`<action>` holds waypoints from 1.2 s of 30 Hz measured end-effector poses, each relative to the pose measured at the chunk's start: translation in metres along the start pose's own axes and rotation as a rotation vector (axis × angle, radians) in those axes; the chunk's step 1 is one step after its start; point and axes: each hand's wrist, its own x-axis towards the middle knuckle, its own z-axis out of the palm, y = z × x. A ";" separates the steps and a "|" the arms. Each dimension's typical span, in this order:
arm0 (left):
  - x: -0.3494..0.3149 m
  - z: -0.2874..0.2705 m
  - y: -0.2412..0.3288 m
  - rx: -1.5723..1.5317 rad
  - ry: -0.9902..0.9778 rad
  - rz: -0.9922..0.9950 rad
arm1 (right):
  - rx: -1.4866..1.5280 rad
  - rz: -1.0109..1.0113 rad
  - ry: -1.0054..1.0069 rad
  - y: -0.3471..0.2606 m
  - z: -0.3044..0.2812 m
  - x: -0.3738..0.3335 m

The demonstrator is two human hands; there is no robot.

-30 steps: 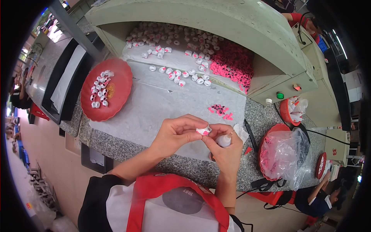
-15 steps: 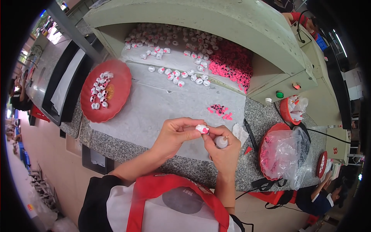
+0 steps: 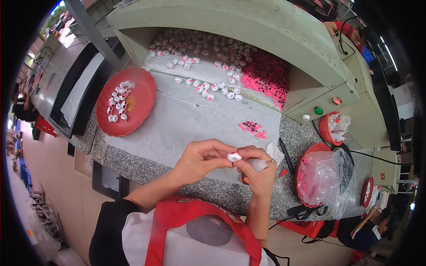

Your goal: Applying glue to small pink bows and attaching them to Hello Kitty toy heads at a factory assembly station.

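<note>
My left hand (image 3: 202,159) and my right hand (image 3: 258,170) meet over the front edge of the stone counter (image 3: 133,164). Between their fingertips they pinch one small white cap with a pink insert (image 3: 234,156). My right hand also holds a scrap of clear or white material (image 3: 262,164) in its palm. A few loose pink inserts (image 3: 252,127) lie on the grey mat just beyond my hands.
A red round tray (image 3: 133,104) with several white caps sits at the left. Piles of white caps (image 3: 204,46) and pink inserts (image 3: 266,75) fill the recess under the shelf. A red bowl lined with a clear bag (image 3: 321,177) stands at the right. Another person (image 3: 368,230) is at lower right.
Both hands have stayed close together at the counter edge. The cap has been turned slightly between the fingertips, and my right hand has closed in nearer to it.
</note>
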 end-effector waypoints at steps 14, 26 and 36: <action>0.008 -0.095 -0.014 0.414 0.524 0.191 | -0.128 0.344 0.041 0.064 0.043 0.035; 0.120 -0.132 -0.056 1.444 0.572 0.362 | -0.300 0.231 0.052 0.045 0.017 0.009; 0.052 -0.067 0.002 -0.836 0.136 -0.128 | -0.122 0.068 0.230 0.007 0.009 -0.005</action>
